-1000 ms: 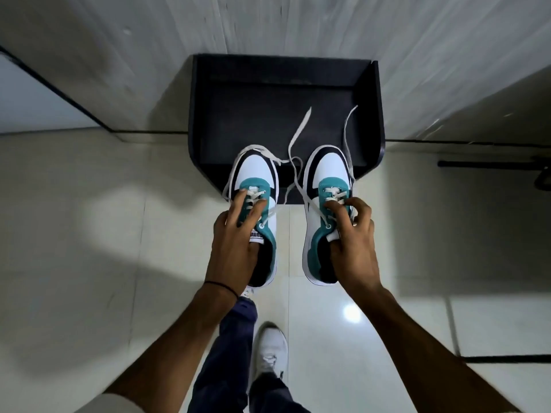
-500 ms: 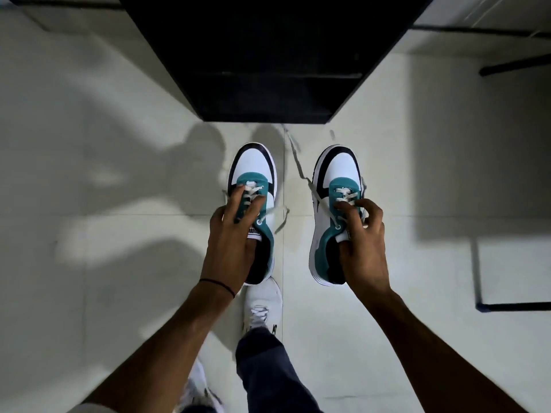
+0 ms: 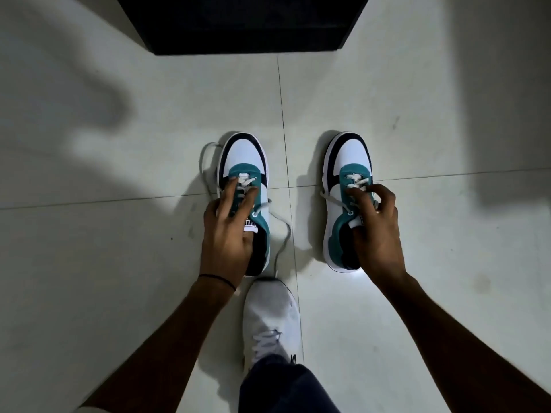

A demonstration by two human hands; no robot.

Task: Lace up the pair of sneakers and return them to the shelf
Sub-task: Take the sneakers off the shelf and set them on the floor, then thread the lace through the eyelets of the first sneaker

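Observation:
Two white, teal and black sneakers rest on the pale tiled floor, toes pointing away from me. My left hand (image 3: 228, 236) grips the tongue and collar of the left sneaker (image 3: 243, 158). My right hand (image 3: 374, 231) grips the tongue of the right sneaker (image 3: 348, 153). White laces are threaded only through the lower eyelets; loose ends trail beside the left sneaker (image 3: 281, 242) and loop out at its far left side. The black shelf (image 3: 238, 25) stands at the top of the view, a tile's length beyond the sneakers.
My own foot in a white shoe (image 3: 269, 317) stands just behind the left sneaker, with a dark trouser leg (image 3: 286, 386) below it. Bare floor tiles (image 3: 89, 263) spread to both sides, crossed by shadows.
Both sneakers have come down from in front of the shelf to the floor, and now sit farther apart. The view has tipped down, so the shelf has slid to the top edge.

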